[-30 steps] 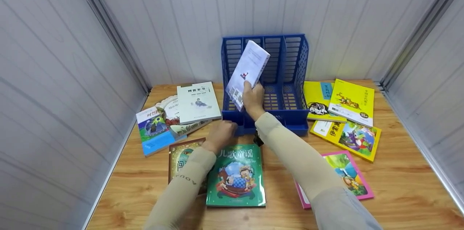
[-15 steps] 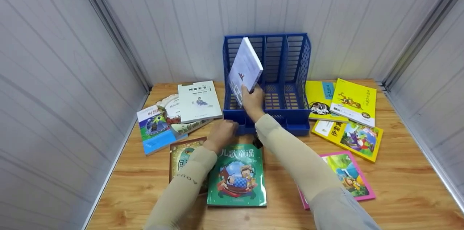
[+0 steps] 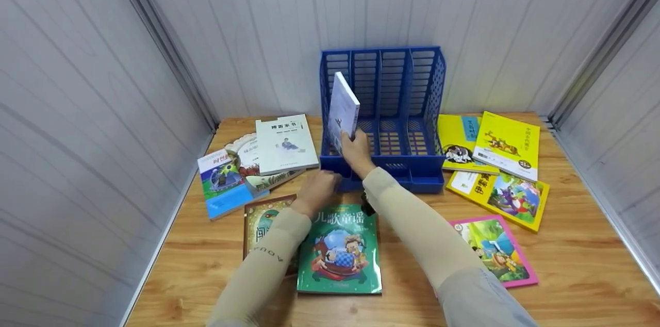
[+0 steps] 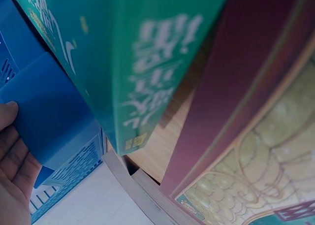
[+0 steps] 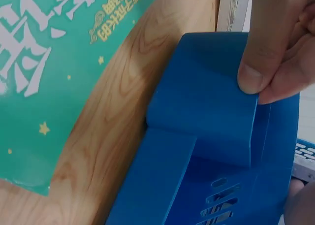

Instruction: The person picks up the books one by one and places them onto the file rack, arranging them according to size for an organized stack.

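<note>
A wooden table (image 3: 582,255) is spread across the lower part of the head view. At its back centre, a blue rack (image 3: 392,163) divided into four upright compartments is stood against the wall. Below it, a green book (image 3: 340,252) is laid flat, with a brown-bordered book (image 3: 258,226) beside it, partly covered by the left sleeve. At lower right, a pink-bordered book (image 3: 497,252) is partly hidden by the right sleeve. Three yellow books (image 3: 508,144) are overlapped right of the rack; at centre left, a pale book (image 3: 289,144) is laid over others. The held book (image 3: 344,108) is tilted before the rack's leftmost compartment; whether its lower edge is inside cannot be told. It is gripped near its lower end by the right hand (image 3: 357,149), thumb across the cover. The rack's front left corner is pinched by the left hand (image 3: 317,187), its thumb pressed on the blue panel in the left wrist view.
</note>
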### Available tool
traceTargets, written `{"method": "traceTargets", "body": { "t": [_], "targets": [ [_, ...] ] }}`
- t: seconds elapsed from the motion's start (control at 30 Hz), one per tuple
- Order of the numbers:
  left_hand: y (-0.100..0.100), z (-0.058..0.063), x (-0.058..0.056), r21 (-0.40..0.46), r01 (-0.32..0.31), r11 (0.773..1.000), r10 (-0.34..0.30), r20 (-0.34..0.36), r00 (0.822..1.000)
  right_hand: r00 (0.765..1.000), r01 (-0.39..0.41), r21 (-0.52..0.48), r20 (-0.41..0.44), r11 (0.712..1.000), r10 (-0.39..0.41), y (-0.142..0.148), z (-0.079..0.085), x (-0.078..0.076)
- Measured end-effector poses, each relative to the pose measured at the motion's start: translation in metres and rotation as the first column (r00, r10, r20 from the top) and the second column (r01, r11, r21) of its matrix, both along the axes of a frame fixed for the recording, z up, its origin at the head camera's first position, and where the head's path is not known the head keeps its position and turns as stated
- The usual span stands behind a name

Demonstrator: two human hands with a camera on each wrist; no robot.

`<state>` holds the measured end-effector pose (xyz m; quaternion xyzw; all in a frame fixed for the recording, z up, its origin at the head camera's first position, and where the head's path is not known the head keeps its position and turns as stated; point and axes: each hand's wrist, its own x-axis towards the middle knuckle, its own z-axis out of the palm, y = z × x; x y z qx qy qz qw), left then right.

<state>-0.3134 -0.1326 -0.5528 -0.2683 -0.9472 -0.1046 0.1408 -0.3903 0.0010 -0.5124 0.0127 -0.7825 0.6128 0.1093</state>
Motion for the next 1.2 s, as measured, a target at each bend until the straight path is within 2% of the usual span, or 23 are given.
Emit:
{"method": "traceTargets", "body": {
  "t": [0.13,0.27,0.4,0.5,0.6,0.87,1.03,1.2],
  "targets": [
    [0.001,-0.001,0.0,0.003,0.007,1.0,-0.007,-0.042,0.999,1.0,-0.021,0.046,0.008,0.999,0.021,0.002,0.0,-0.003],
    [0.001,-0.001,0.0,0.014,0.005,1.0,-0.005,-0.018,1.0,1.0,-0.015,0.145,-0.024,0.989,0.018,0.003,-0.001,-0.004],
    [0.002,0.0,0.0,0.012,0.005,1.0,-0.005,0.011,1.0,0.998,0.022,0.281,-0.065,0.959,-0.004,0.006,-0.001,-0.003],
    [0.002,0.001,0.0,0.005,0.003,1.0,-0.003,0.01,1.0,0.996,0.058,0.346,-0.079,0.937,-0.033,0.008,0.002,-0.003],
    [0.002,0.001,0.0,0.003,-0.002,1.0,0.002,0.011,1.0,0.995,0.08,0.368,-0.081,0.926,-0.054,0.009,0.004,-0.002],
    [0.003,0.0,0.001,-0.012,-0.006,1.0,0.006,-0.012,1.0,0.981,0.182,0.335,-0.12,0.924,-0.15,0.013,0.002,-0.006],
    [0.003,-0.001,0.001,-0.011,-0.012,1.0,0.012,-0.018,1.0,0.987,0.159,0.394,-0.083,0.905,-0.137,0.015,0.008,-0.007],
    [0.002,-0.001,0.002,0.013,-0.01,1.0,0.01,-0.012,1.0,0.987,0.158,0.436,-0.083,0.886,-0.136,0.015,0.011,-0.008]
  ]
}}
